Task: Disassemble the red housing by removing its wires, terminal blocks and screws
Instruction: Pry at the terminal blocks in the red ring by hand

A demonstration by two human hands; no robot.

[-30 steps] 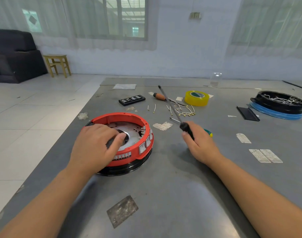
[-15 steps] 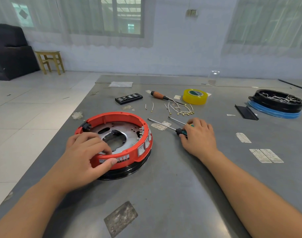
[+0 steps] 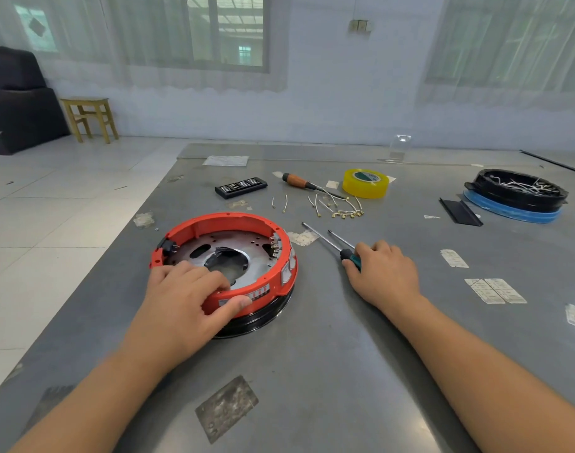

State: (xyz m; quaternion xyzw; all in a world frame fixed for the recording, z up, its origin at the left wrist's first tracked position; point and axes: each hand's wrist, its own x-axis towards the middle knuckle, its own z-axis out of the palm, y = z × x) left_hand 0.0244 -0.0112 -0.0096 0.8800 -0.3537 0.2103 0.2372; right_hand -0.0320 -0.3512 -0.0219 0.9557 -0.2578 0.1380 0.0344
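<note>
The red housing [image 3: 227, 220] sits on a black base on the grey table, with a metal plate [image 3: 237, 240] inside it. A black switch [image 3: 167, 246] is on its left wall and small metal terminals [image 3: 274, 246] line its right inner wall. My left hand [image 3: 181, 299] grips the near rim, thumb on the outer wall and fingers over the top. My right hand [image 3: 384, 273] lies on the table to the right of the housing, curled over the green-black handle of a screwdriver [image 3: 319, 235] that lies flat. A second thin shaft [image 3: 340, 238] lies beside it.
Behind the housing lie loose wires [image 3: 341, 212], a black terminal block [image 3: 241, 187], a wooden-handled screwdriver [image 3: 296, 180] and yellow tape [image 3: 365, 184]. At far right are a black ring on a blue base [image 3: 515, 191] with wires inside and a black strip [image 3: 459, 212]. The table's edge runs along the left.
My right hand has lowered the raised screwdriver flat onto the table. My left hand has moved from the housing's centre hole to its near rim.
</note>
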